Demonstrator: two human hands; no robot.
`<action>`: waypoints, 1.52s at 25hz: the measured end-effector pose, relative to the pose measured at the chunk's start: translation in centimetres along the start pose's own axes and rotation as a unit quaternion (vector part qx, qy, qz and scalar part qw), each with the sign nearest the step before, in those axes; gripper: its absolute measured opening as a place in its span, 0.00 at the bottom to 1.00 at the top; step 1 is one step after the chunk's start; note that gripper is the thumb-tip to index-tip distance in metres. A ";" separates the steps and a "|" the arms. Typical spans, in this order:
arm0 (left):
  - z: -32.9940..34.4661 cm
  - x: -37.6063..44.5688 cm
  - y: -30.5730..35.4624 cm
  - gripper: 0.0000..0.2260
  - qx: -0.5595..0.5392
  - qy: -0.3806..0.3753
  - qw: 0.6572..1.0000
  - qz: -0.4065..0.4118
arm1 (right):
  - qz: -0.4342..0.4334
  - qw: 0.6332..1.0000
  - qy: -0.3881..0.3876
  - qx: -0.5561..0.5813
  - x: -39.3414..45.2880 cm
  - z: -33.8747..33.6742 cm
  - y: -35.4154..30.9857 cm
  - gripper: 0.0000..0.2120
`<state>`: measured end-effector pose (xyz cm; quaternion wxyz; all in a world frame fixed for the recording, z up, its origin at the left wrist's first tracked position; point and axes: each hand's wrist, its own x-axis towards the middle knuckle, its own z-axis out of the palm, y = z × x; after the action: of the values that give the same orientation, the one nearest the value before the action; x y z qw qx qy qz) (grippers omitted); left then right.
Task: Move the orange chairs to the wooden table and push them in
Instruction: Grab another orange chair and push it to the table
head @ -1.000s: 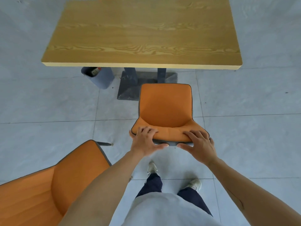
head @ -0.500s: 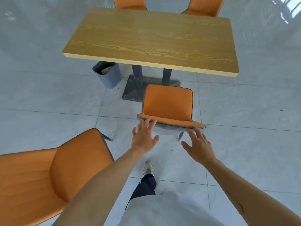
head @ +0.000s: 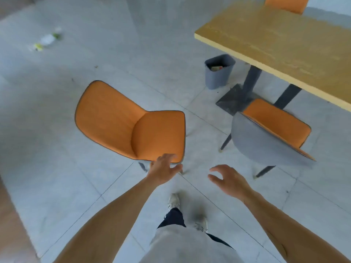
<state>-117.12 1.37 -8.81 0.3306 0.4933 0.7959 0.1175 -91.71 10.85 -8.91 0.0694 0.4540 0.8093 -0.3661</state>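
Observation:
An orange chair point(head: 121, 120) stands alone on the floor at centre left, its backrest pointing left and its seat front toward me. My left hand point(head: 163, 168) hovers open at the seat's near corner, just touching or just short of it. My right hand point(head: 228, 179) is open in the air between the two chairs, holding nothing. A second orange chair with a grey back point(head: 269, 135) stands at the right, its seat partly under the wooden table point(head: 284, 40). A third orange chair point(head: 284, 4) shows behind the table's far side.
A grey waste bin point(head: 218, 73) stands beside the table's dark pedestal base point(head: 235, 97). A clear bottle and litter point(head: 45, 39) lie on the tiled floor at far left. My feet and legs are at bottom centre.
Both hands let go of the chair at the table. My view turned left, so the table moved right and the loose chair came to the centre. My left hand reached toward its seat.

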 end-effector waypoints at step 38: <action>-42.5 -1.7 -43.6 0.29 -0.050 0.215 0.975 0.016 | -0.313 0.940 0.126 -0.061 28.0 9.6 -57.2 0.23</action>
<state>-174.79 -15.39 1.56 0.1741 0.4524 0.8333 0.2658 -155.01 5.46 2.02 -0.1240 0.2156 0.9332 -0.2594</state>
